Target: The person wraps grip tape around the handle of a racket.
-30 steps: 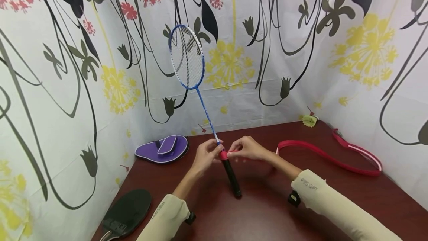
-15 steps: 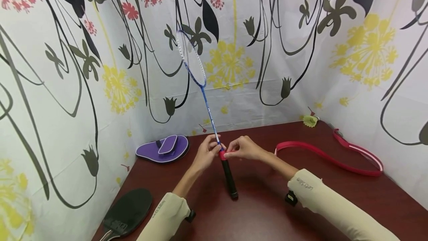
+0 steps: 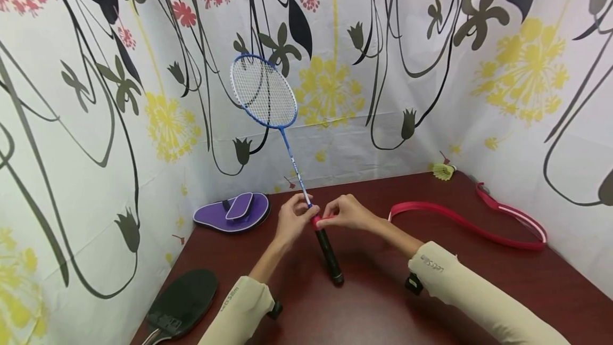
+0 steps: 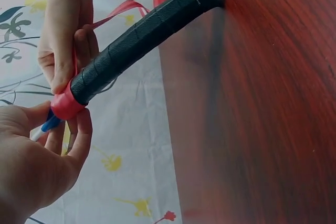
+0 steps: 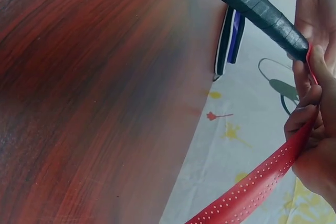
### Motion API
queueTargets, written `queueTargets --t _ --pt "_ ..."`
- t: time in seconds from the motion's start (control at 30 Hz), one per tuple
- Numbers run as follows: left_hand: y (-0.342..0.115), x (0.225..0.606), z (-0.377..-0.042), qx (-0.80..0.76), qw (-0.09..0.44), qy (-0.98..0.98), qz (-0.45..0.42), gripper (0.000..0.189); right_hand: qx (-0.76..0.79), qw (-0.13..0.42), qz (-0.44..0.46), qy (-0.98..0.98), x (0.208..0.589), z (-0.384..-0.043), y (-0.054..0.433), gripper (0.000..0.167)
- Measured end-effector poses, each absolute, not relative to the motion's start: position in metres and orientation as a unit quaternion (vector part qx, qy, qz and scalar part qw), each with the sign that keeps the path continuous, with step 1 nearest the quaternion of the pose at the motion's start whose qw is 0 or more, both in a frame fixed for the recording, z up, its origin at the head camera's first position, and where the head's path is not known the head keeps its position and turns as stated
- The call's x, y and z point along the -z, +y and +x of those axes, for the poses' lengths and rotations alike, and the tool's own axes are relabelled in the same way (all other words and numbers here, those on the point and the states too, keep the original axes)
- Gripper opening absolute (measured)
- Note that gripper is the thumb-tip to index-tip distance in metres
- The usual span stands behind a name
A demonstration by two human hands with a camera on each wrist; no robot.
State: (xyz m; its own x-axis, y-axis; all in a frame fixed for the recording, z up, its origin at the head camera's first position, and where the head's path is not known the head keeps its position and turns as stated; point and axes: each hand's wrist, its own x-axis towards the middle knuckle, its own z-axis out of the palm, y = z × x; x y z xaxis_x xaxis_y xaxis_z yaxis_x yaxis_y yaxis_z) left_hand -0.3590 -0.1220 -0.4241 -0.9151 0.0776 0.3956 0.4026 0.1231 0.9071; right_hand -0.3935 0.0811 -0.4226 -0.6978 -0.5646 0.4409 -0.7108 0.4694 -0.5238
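A blue and white badminton racket (image 3: pixel 293 166) leans up and away in the head view, its black-wrapped handle (image 3: pixel 328 254) pointing down toward the table. My left hand (image 3: pixel 290 223) pinches it between thumb and fingers where shaft meets handle. Red grip tape (image 4: pixel 67 104) is wound round the handle's upper end, beside the thumb. My right hand (image 3: pixel 348 213) pinches the tape strip right at that wound part. From the fingers the perforated strip (image 5: pixel 257 184) runs away in the right wrist view, and its long loose length curves over the table's right side in the head view.
A purple paddle case (image 3: pixel 234 213) lies at the back left, with a black table tennis paddle (image 3: pixel 184 302) at the front left. The yellow shuttlecock (image 3: pixel 444 171) sits in the back right corner. Patterned curtains (image 3: pixel 383 68) stand round the dark red table (image 3: pixel 378 297).
The racket has turned about its shaft: its head went from narrow to nearly edge-on and now shows broad. Both hands have shifted slightly left, drawing the near end of the loose tape along.
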Motion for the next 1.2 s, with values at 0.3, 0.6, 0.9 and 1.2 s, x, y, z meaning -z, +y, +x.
queueTargets --t 0.3,0.6,0.9,1.2 --pt "-0.1276 0.4198 -0.3579 0.625 0.144 -0.750 -0.161 0.031 -0.372 0.069 0.395 -0.837 0.4158 -0.3900 0.0793 0.019" --pt "-0.1278 0.4183 -0.3571 0.608 0.140 -0.757 -0.193 0.041 -0.391 0.031 0.401 -0.828 0.4161 -0.3876 0.0794 0.014" --pt "-0.1268 0.4171 -0.3563 0.611 0.128 -0.751 -0.217 0.044 -0.420 -0.022 0.401 -0.814 0.4152 -0.3886 0.0857 0.013" --pt "-0.1291 0.4144 -0.3537 0.606 0.119 -0.752 -0.230 0.045 -0.411 -0.018 0.413 -0.813 0.4150 -0.3951 0.0861 0.014"
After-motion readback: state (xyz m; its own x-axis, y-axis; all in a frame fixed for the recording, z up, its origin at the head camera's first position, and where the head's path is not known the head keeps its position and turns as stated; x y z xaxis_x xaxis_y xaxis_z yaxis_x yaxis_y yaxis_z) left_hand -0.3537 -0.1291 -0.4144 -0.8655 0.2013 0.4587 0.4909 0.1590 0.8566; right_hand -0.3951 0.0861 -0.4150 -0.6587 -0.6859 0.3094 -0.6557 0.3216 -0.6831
